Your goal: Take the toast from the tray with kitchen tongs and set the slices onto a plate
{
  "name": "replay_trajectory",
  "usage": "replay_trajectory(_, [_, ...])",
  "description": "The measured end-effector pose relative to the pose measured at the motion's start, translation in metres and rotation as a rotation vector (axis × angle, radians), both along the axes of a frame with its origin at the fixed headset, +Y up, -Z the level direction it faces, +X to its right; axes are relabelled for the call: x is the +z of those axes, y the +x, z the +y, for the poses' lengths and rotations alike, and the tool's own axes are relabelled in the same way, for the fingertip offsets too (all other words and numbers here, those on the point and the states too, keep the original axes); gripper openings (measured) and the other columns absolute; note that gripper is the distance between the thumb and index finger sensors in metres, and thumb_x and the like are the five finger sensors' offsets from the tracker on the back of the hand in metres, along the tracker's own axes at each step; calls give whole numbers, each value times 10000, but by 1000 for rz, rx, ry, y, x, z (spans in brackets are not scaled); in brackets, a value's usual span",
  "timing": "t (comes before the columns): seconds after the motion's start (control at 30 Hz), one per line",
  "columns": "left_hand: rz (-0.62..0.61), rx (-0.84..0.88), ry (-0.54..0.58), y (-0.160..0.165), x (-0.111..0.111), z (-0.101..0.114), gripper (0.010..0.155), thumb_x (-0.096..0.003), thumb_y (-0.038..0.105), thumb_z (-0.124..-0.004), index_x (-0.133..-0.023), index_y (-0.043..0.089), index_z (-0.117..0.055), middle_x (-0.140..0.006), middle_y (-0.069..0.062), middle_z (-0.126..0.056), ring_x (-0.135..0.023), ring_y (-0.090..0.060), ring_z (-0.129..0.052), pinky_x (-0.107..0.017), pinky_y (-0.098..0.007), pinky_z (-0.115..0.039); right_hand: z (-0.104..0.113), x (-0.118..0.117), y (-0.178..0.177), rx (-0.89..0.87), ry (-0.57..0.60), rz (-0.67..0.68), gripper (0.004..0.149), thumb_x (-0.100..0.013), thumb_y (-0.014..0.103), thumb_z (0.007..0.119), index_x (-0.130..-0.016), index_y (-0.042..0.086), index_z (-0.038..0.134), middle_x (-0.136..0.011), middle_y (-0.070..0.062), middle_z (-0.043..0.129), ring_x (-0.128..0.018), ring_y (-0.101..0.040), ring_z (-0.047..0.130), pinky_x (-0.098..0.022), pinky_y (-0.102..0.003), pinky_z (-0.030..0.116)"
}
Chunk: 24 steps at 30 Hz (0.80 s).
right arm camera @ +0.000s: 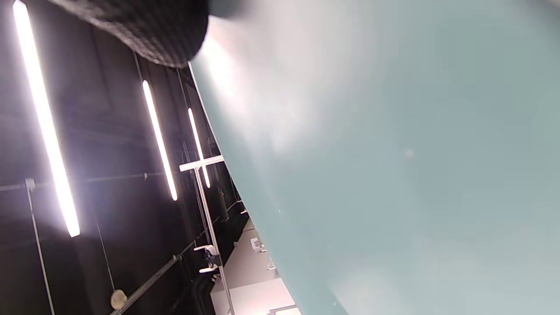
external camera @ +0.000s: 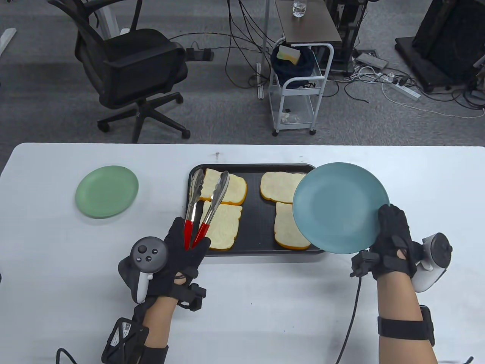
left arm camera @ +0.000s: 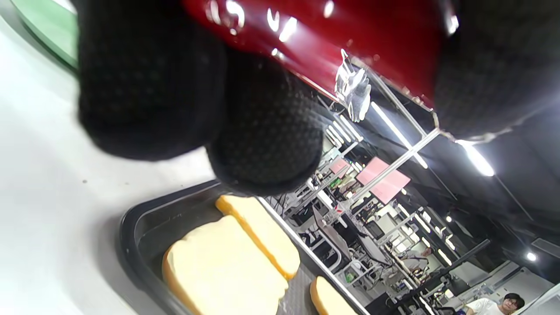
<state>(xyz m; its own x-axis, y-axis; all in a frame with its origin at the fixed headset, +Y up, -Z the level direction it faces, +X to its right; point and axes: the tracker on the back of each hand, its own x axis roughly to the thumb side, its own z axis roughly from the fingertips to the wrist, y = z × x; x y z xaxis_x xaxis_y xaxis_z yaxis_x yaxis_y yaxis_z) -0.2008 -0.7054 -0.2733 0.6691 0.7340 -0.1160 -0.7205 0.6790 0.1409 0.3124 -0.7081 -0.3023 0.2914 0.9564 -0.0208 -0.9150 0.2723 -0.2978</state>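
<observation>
Above the black tray (external camera: 254, 212) at mid-frame, the left hand (external camera: 182, 252) grips red-handled metal tongs (external camera: 202, 206) over yellow toast slices (external camera: 223, 225); the right hand (external camera: 394, 242) holds a round blue plate (external camera: 339, 206).

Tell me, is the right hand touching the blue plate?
Touching. Table view shows the right hand gripping the blue plate's rim, holding it raised.
</observation>
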Motion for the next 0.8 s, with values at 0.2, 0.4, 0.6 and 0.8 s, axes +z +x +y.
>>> replay_trajectory(0.2, [-111, 28, -136, 16, -11, -25, 890, -306, 696, -941, -1012, 282, -592, -904, -65, -876, -380, -168, -1141, -187, -330, -1020, -30, -1, 3, -93, -79, -33, 469, -516, 477, 644, -892, 220, 529, -769, -156, 860, -457, -307, 1056, -394, -504, 861])
replay_trajectory(0.4, [-265, 173, -377, 51, -27, -62, 863, -316, 668, -954, -1005, 260, -632, -888, -90, -910, -369, -197, -1155, -163, -345, -1025, -34, 3, 10, -133, -83, -44, 473, -515, 485, 643, -893, 225, 527, -772, -155, 856, -460, -306, 1052, -399, -503, 858])
replay_trajectory(0.6, [-316, 246, -557, 73, -37, -77, 828, -336, 659, -943, -990, 232, -669, -874, -103, -932, -346, -218, -1163, -132, -348, -1025, -36, 5, 14, -180, -85, -52, 475, -513, 491, 642, -892, 229, 525, -774, -151, 855, -463, -304, 1050, -402, -501, 857])
replay_trajectory(0.8, [-355, 361, -687, 85, -51, -80, 784, -363, 645, -921, -978, 210, -702, -860, -126, -945, -321, -246, -1159, -109, -361, -1013, -36, 6, 14, -211, -85, -54, 475, -514, 494, 644, -891, 230, 527, -776, -149, 853, -463, -303, 1050, -403, -499, 858])
